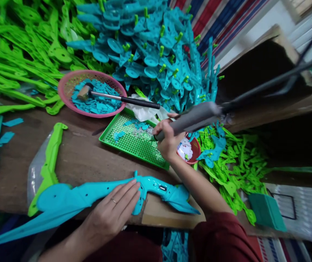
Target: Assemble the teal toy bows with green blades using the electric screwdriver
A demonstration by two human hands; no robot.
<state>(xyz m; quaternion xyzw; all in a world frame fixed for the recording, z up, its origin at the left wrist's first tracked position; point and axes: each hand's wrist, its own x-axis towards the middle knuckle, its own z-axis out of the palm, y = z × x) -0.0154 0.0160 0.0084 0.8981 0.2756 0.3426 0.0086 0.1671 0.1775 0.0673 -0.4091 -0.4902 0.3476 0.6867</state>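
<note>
My right hand (168,140) is wrapped round a grey, pen-shaped electric screwdriver (192,118). Its tip points down over the green perforated tray (134,147), where small silvery screws (142,133) and a few blue pieces lie. Fingers stretched out, my left hand (115,207) lies flat on a long blue plastic toy part (96,193) with a curved end and a pointed blade-like end. The thumb of that hand is hidden. Just beyond the part's left end lies a lime-green piece (49,160) with a clear plastic blade.
A pink basket (63,92) holds blue bits, with a hammer (118,96) lying across it. Behind rises a stack of blue parts (156,54). Lime-green parts (16,58) are heaped at left, more (235,174) at right. A red basket (196,147) holds white pieces.
</note>
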